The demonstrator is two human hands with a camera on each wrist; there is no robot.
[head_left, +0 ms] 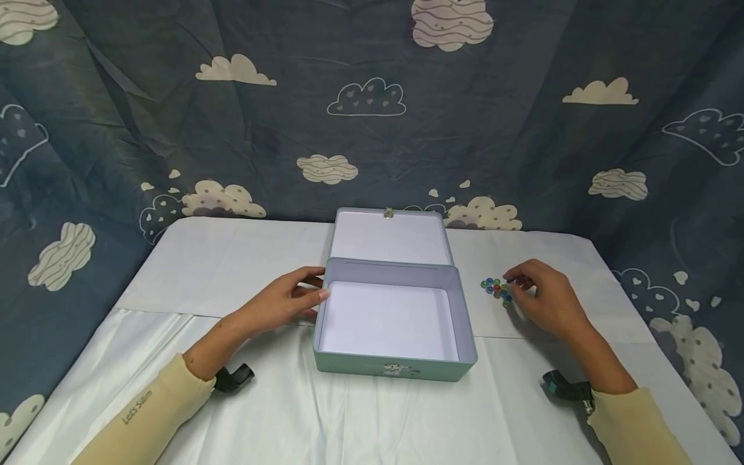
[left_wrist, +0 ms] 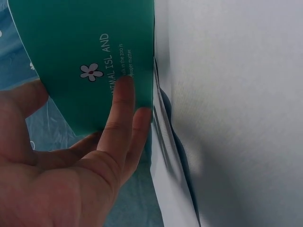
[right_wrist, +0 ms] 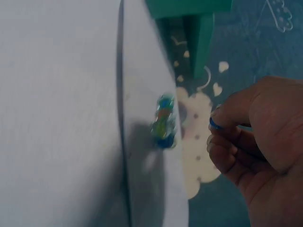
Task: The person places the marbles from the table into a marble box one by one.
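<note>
An open green tin box (head_left: pixel 395 367) with a pale inside stands mid-table, its hinged lid (head_left: pixel 389 236) tipped back. My left hand (head_left: pixel 287 297) rests against the box's left side, thumb at the rim. In the left wrist view, the extended fingers (left_wrist: pixel 124 101) touch the printed green wall (left_wrist: pixel 94 38). To the right of the box lies a small cluster of glass marbles (head_left: pixel 496 288) in blue, green and red, blurred in the right wrist view. Just above them, my right hand (head_left: pixel 546 297) pinches a blue marble (right_wrist: pixel 214 124) between thumb and fingertips.
A white cloth (head_left: pixel 261 400) with fold lines covers the table. Behind it hangs a dark blue curtain (head_left: pixel 372 142) with cloud prints. Dark wrist cameras (head_left: pixel 234 378) are strapped at both sleeves.
</note>
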